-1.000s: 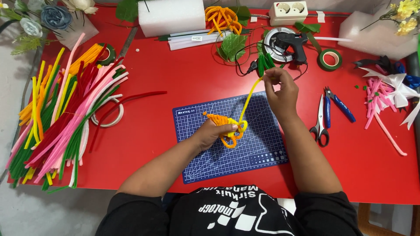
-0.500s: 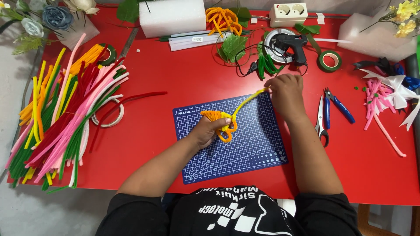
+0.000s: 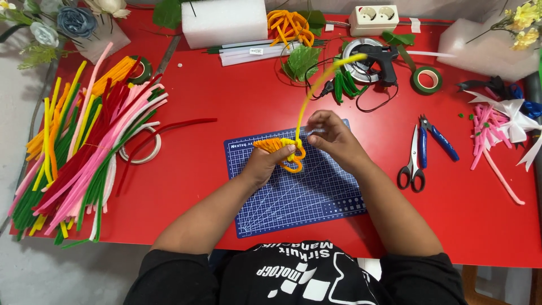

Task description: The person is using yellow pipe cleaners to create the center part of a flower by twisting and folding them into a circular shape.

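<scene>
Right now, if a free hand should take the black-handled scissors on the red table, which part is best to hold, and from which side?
Take the scissors by the closed blades, the narrow straight part pointing away from the person. Come from above on their left, because the blue-handled pliers lie close on their right. The two black loops near the table edge stay free.

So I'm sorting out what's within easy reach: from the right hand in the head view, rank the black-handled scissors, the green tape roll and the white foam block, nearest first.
From the right hand:
1. Black-handled scissors, just to its right on the red table.
2. Green tape roll, farther right and toward the back.
3. White foam block, at the back edge, to the left.
</scene>
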